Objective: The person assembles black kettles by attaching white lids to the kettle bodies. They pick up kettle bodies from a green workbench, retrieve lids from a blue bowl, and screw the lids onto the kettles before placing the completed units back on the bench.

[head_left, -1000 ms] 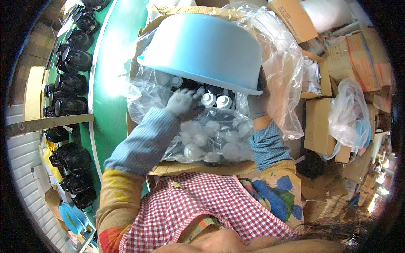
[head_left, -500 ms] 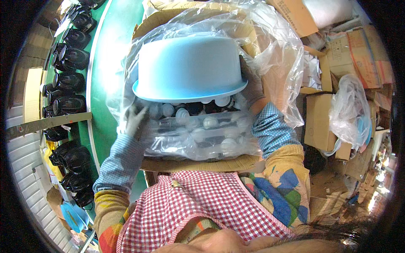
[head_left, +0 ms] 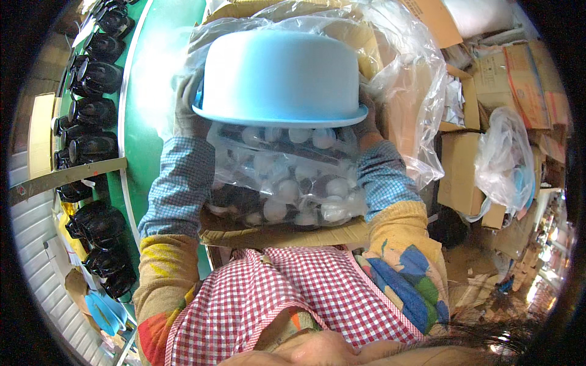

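Upper centre, grey-gloved left hand (head_left: 188,104) and right hand (head_left: 368,110) hold opposite sides of a wide, light-blue plastic basin (head_left: 281,76), likely to balance it; below, clear plastic liner (head_left: 317,160) covers rounded white objects (head_left: 287,190), too blurred to identify, inside a brown cardboard box (head_left: 287,236).

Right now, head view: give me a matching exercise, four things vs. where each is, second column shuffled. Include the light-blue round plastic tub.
Things
1. Light-blue round plastic tub
2. Red-and-white checked cloth apron
3. Glossy black rounded items
4. Clear crumpled plastic bag on the right

Places
A. Lined up at the picture's far left
B. Worn by the person, low in the picture
C. Against an open brown cardboard box
D. Between the grey-gloved left hand and the grey-gloved right hand

Pairs: 1-D, 2-B, 3-A, 4-C
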Tool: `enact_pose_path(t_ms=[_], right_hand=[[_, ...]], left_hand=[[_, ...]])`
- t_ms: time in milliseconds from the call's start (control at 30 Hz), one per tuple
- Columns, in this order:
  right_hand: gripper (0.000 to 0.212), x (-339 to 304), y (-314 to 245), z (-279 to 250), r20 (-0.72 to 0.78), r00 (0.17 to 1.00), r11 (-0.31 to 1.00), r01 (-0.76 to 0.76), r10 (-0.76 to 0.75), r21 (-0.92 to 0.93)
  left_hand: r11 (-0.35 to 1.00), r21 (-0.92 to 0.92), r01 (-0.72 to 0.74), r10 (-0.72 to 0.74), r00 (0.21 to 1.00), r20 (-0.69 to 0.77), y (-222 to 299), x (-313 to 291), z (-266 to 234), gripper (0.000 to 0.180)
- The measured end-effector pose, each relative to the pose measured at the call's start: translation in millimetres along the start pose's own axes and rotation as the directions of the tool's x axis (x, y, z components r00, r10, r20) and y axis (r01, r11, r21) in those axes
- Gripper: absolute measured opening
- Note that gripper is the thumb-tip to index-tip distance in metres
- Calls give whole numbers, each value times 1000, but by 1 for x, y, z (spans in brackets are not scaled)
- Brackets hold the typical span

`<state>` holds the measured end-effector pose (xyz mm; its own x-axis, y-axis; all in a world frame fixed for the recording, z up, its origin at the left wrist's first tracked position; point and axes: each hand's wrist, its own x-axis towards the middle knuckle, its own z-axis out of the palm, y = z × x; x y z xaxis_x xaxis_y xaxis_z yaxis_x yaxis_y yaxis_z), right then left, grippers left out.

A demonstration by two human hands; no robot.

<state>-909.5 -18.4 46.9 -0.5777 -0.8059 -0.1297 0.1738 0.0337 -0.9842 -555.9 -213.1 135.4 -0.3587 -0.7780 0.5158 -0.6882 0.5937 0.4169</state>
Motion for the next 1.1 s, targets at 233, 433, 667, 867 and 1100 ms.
enact_pose_path(t_ms=[233, 433, 667, 867, 1100], right_hand=[[40, -38, 11, -2, -66, 997, 987, -57, 48, -150], [40, -91, 20, -16, -111, 982, 930, -178, 150, -323], [39, -116, 19, -8, -106, 957, 801, -285, 270, -527], [39, -95, 18, -28, -92, 931, 671, -321, 354, -668], [39, -180, -7, -57, 86, 947, 349, -30, 310, -937]], left_hand=[[920, -146, 363, -313, 907, 282, -26, -88, -3, 51], [861, -67, 504, -420, 780, 464, -25, -140, -15, 48], [876, 77, 476, -433, 705, 561, -26, -134, -39, 45], [875, 156, 459, -435, 600, 671, -33, -97, -15, 42], [897, 62, 437, -361, 645, 674, -26, -164, -57, 39]])
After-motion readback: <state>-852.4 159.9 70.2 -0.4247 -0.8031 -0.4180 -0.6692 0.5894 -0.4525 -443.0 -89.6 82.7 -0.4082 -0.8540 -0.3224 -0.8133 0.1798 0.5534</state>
